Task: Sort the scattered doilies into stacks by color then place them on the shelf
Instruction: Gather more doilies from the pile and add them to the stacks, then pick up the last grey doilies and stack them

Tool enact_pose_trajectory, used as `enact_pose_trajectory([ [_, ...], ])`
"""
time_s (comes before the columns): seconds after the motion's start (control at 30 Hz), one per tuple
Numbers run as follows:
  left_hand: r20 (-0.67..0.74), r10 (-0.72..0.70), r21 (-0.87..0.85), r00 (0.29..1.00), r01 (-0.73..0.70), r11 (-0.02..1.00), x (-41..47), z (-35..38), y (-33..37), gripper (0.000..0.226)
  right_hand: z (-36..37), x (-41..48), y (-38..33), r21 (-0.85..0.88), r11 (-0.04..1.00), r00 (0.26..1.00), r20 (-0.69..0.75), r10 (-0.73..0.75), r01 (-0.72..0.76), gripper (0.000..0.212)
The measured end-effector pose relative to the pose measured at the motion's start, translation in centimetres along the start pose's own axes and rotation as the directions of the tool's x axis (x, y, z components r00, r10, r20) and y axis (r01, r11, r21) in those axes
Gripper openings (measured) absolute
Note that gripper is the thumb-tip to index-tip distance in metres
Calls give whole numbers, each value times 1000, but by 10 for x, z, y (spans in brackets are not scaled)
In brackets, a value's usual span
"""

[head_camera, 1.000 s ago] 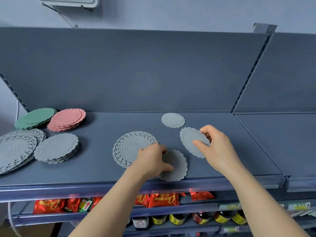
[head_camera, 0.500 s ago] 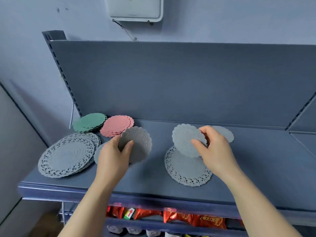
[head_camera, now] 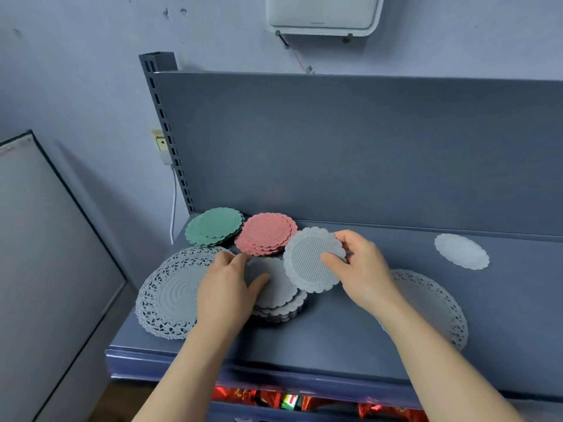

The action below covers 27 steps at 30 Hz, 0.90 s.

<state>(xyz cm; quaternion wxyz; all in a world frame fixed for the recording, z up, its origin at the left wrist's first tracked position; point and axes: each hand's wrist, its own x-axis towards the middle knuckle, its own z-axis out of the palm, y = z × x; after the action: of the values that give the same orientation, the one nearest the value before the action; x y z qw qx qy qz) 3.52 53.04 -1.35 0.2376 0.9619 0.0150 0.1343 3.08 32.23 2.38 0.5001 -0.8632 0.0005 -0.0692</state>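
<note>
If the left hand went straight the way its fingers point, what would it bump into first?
Most likely the pink stack, which lies just past the fingertips of the left hand. The green stack sits a little to the left of that line. Depth is hard to judge from this one view.

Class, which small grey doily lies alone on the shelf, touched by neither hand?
The lone doily far right by the back panel. The held doily is pinched by the right hand; the rest form a stack under the left hand.

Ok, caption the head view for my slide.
Left hand holds the small grey stack; right hand holds a grey doily above it, near the green stack and pink stack.
</note>
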Motion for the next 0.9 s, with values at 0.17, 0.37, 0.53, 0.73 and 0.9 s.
enact_pose_trajectory([
  [0.17, -67, 33, -113, 997, -40, 993, -4, -8, -17, 29, 35, 8, -9, 10, 999, 996, 76, 41, -42, 29],
  [0.37, -142, 122, -101, 982, -137, 985, -11, -17, -15, 26, 59, 15, -5, -333, 943, 993, 113, 30, 9, 45],
  [0.53, -163, 240, -155, 957, -265, 952, -19, -12, 18, 21, 37, -3, 4, -473, 876, 993, 112, -47, 95, 49],
  [0.73, -20, 343, -160, 939, -342, 926, -26, 27, 79, 27, -44, -27, 43, -560, 827, 995, 95, 17, 39, 54],
  [0.9, 290, 295, -49, 910, -294, 955, -37, 67, 136, 51, -112, -33, 78, -596, 800, 983, 102, 151, -61, 61],
])
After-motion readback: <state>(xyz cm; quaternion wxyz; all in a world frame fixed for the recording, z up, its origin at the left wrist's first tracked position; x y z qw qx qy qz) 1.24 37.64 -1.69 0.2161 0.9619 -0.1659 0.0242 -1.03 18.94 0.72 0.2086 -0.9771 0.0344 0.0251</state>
